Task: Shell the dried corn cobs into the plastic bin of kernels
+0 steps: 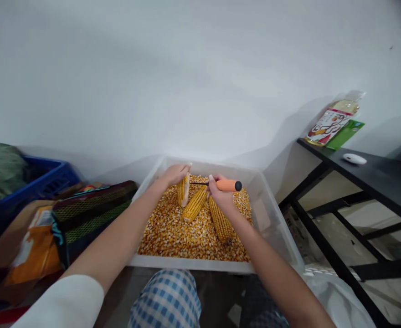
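Observation:
A clear plastic bin [275, 218] on the floor holds a bed of loose yellow corn kernels [173, 237]. My left hand [173, 174] is closed on a partly stripped corn cob [183, 189], held upright over the kernels. My right hand [221, 193] grips an orange-handled tool [228, 185] whose thin dark shaft points left at that cob. Two whole cobs lie on the kernels: one [195, 203] in the middle, another [220, 223] under my right wrist.
A dark mesh bag [91, 214] and orange packaging [38, 250] lie left of the bin, with a blue crate [50, 180] behind. A black metal table [374, 175] at right carries a bottle [335, 117] and a small white object [355, 159]. A white wall stands behind.

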### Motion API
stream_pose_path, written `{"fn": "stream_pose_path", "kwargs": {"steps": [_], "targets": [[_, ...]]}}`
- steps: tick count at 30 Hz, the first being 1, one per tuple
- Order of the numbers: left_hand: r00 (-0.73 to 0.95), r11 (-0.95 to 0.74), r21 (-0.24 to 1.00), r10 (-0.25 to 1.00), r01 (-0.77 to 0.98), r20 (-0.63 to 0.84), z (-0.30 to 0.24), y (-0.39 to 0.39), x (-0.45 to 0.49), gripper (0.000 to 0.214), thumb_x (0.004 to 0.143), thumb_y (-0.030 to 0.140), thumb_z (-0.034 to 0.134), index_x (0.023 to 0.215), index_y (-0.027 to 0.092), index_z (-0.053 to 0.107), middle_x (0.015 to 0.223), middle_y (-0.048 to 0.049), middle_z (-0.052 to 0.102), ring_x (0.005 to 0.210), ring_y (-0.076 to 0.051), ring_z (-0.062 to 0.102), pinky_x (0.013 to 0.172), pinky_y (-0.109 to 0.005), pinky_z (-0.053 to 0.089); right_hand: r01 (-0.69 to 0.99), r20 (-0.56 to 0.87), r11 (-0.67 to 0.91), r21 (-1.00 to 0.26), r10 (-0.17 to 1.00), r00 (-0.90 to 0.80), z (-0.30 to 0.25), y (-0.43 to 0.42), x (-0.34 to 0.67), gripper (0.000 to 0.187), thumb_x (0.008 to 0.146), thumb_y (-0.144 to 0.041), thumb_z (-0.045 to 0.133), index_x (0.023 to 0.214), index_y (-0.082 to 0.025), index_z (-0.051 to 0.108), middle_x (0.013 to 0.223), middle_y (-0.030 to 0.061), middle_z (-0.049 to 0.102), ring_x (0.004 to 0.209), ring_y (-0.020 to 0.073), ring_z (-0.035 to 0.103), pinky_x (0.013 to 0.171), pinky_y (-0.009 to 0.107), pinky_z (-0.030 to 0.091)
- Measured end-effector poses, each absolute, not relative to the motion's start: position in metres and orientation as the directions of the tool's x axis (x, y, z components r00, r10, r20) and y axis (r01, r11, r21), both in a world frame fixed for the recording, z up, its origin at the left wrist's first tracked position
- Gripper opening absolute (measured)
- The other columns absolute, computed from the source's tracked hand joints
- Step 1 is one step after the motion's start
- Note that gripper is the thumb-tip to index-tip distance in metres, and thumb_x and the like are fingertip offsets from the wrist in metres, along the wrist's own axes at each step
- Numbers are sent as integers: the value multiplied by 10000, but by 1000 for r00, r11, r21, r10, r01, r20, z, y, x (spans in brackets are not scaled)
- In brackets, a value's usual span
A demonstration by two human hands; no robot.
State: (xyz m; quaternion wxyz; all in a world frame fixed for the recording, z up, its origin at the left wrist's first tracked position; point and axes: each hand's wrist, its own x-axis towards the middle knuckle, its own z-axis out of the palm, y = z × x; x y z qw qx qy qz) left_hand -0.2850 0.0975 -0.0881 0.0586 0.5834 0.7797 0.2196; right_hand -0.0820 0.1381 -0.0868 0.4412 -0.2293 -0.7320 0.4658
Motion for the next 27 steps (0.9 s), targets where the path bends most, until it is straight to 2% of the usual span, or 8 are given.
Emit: {"fn": "stream_pose_path", "kwargs": {"steps": [3, 7, 18, 27], "targets": [[-344, 238, 503, 930, 831, 129, -94, 102, -287, 618, 859, 511, 143, 888, 156, 648, 878, -75, 664, 841, -211, 581, 768, -304, 420, -80, 465, 506, -859, 705, -535, -90, 133, -81, 334, 806, -478, 470, 656, -181, 485, 553, -30, 525, 477, 91, 465, 475, 217, 388], [-380, 280, 539, 921, 795, 81, -97, 107, -288, 586, 849, 481, 159, 900, 167, 651, 909, -72, 669, 872, -212, 584, 796, -305, 424, -32, 489, 565, -825, 683, -543, -92, 131, -81, 343, 805, -485, 471, 661, -176, 502, 555, -23, 538, 483, 89, 467, 478, 214, 380], [-396, 324, 404, 912, 856, 107, -93, 105, -283, 607, 867, 423, 123, 890, 124, 650, 933, -133, 666, 930, -229, 594, 826, -312, 428, 10, 513, 618, -786, 662, -547, -93, 132, -81, 302, 796, -449, 471, 640, -190, 478, 538, -31, 529, 481, 94, 457, 504, 218, 377], [-446, 395, 343, 891, 853, 83, -97, 109, -285, 656, 876, 424, 93, 966, 97, 655, 1034, -169, 645, 1017, -242, 579, 856, -310, 420, 8, 503, 603, -798, 673, -541, -93, 123, -80, 305, 808, -452, 465, 659, -188, 493, 560, -27, 525, 521, 102, 466, 530, 222, 381]]}}
